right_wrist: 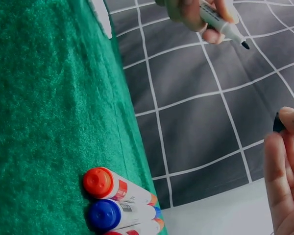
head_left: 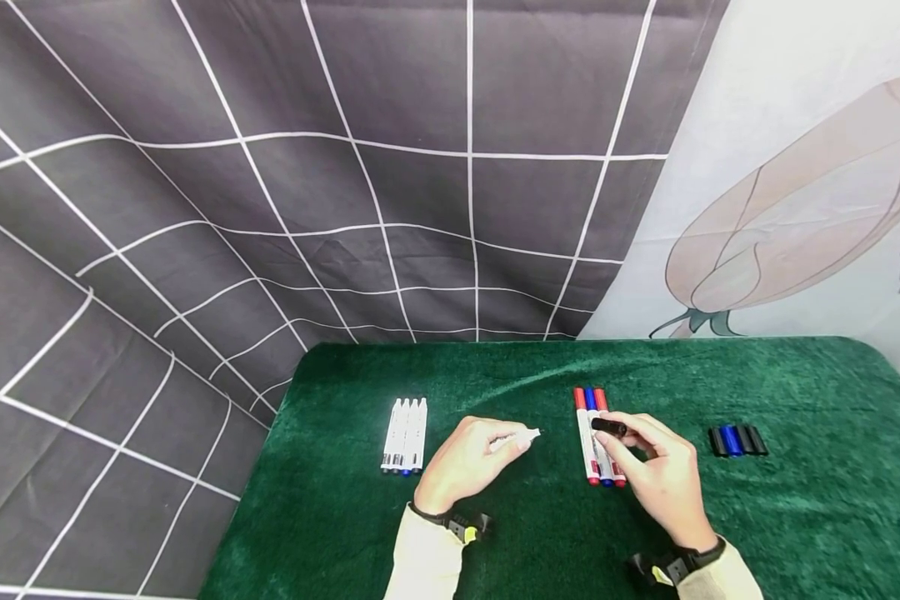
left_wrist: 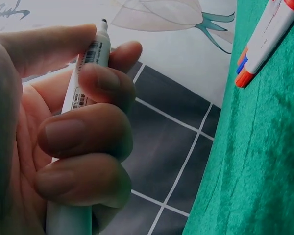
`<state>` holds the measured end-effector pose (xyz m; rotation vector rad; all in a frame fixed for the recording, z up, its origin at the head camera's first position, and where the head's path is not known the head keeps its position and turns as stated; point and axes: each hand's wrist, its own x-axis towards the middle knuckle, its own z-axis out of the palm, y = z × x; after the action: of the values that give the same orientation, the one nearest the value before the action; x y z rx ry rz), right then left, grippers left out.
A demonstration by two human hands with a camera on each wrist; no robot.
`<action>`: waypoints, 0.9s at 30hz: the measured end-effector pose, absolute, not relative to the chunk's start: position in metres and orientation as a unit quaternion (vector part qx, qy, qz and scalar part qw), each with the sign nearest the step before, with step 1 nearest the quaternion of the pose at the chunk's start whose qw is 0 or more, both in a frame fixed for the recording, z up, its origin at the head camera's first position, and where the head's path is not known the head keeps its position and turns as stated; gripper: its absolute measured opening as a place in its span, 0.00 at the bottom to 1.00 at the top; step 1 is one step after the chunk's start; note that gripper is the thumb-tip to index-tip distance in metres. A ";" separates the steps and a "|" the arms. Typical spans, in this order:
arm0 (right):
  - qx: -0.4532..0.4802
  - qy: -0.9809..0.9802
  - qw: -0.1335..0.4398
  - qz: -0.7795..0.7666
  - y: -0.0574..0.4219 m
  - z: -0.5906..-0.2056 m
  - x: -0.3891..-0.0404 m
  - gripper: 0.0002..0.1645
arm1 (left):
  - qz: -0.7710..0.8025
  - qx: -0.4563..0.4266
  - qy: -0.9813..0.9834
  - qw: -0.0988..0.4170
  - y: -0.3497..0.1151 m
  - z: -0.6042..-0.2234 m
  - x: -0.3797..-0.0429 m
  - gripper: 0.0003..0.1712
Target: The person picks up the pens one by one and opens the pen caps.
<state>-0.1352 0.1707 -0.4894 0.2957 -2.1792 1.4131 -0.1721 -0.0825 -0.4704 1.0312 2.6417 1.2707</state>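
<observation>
An uncapped white marker is clasped in the left grip; a black cap is pinched in the right grip, seemingly above three capped markers on the bench, though height is hard to judge.

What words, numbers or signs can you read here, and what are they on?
No words or numbers are readable.
Marker in the left hand: barcode-like print, too small and blurred.
Three capped markers: label print, too blurred.
Four white markers: print too small.
Pale cloth: a dark squiggle, maybe writing, unreadable.
</observation>
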 end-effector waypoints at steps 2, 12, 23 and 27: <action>0.091 -0.801 0.251 0.536 0.170 -0.484 -0.133 0.19 | 0.406 0.321 0.855 0.008 -0.085 -0.470 -0.173 0.15; 0.062 -0.795 0.246 0.552 0.173 -0.483 -0.134 0.16 | 0.382 0.286 0.878 -0.043 -0.101 -0.471 -0.176 0.17; 0.058 -0.793 0.277 0.539 0.178 -0.485 -0.137 0.16 | 0.331 0.200 0.907 -0.168 -0.112 -0.473 -0.183 0.26; 0.047 -0.809 0.286 0.512 0.175 -0.471 -0.132 0.14 | 0.324 0.167 0.908 -0.209 -0.116 -0.473 -0.184 0.28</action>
<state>-0.1320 0.1754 -0.4712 0.1270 -2.1630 1.3679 -0.1839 -0.1159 -0.4726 0.6071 3.3055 1.1799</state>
